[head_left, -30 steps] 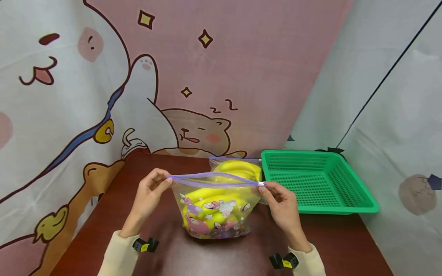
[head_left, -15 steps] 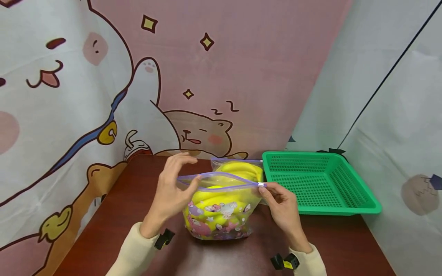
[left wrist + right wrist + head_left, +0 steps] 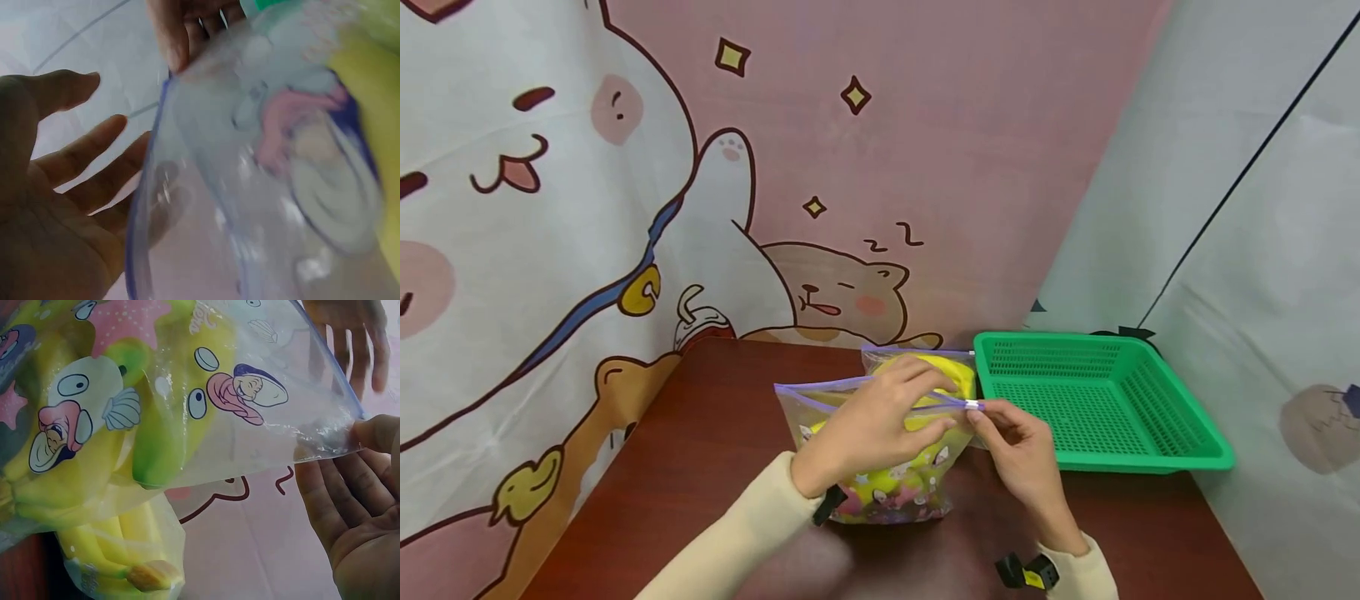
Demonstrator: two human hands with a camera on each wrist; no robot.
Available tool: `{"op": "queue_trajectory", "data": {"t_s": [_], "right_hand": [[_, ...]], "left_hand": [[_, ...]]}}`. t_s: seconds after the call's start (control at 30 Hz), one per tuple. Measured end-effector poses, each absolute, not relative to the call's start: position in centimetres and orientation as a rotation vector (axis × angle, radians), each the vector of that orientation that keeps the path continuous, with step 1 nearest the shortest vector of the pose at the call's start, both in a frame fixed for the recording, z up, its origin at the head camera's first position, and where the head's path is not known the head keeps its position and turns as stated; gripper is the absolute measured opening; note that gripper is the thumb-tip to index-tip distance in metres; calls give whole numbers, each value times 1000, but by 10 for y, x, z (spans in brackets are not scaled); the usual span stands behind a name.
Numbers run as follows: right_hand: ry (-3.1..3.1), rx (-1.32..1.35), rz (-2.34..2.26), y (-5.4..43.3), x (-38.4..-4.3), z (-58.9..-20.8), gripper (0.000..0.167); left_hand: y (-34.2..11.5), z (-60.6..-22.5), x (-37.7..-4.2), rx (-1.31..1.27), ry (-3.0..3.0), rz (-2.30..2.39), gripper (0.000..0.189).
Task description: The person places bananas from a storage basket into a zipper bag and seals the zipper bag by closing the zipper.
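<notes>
A clear zip bag point(image 3: 898, 492) with cartoon prints and a purple top edge stands upright on the table, yellow bananas point(image 3: 140, 444) inside. At its upper right corner, beside the white slider point(image 3: 972, 405), my right hand point(image 3: 1021, 454) pinches the bag between thumb and fingers. My left hand point(image 3: 880, 421) is over the bag's upper front near that corner, hiding part of the mouth. Its thumb and fingers stand apart in the left wrist view, beside the purple edge point(image 3: 139, 212), gripping nothing. Behind stands a second bag of bananas point(image 3: 964, 375), partly covered.
A green plastic basket point(image 3: 1108, 461) stands at the back right, close beside the rear bag. The dark red tabletop point(image 3: 700, 467) meets a printed cloth wall point(image 3: 955, 167) at the back and sides.
My left hand has let go of the bag's upper left corner and moved right along the top edge toward the slider. My right hand keeps its pinch on the right corner.
</notes>
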State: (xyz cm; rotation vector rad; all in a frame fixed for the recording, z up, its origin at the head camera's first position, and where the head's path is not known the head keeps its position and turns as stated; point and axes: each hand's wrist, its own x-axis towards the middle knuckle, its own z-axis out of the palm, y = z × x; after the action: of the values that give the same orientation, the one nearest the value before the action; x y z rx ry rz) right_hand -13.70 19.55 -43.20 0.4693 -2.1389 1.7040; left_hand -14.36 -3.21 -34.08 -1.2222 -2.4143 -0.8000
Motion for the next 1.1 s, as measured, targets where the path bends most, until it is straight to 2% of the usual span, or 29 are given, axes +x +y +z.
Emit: {"op": "queue_trajectory", "data": {"t_s": [0.13, 0.3, 0.63, 0.8, 1.1], "right_hand": [[-2141, 498, 1682, 198, -135, -431, 12], [-2145, 500, 1602, 200, -133, -431, 11], [-2140, 520, 1596, 201, -133, -432, 10], [-2111, 503, 1678, 199, -133, -432, 8], [-2085, 457, 1748, 198, -134, -433, 9]], "left_hand": [[-11, -341, -141, -1237, -2532, -559, 33], [11, -346, -139, -1167, -2562, -351, 23], [18, -347, -145, -1094, -2568, -497, 5], [15, -348, -147, -1106, -2562, -531, 3], [6, -353, -150, -1098, -2485, -520, 12]]}}
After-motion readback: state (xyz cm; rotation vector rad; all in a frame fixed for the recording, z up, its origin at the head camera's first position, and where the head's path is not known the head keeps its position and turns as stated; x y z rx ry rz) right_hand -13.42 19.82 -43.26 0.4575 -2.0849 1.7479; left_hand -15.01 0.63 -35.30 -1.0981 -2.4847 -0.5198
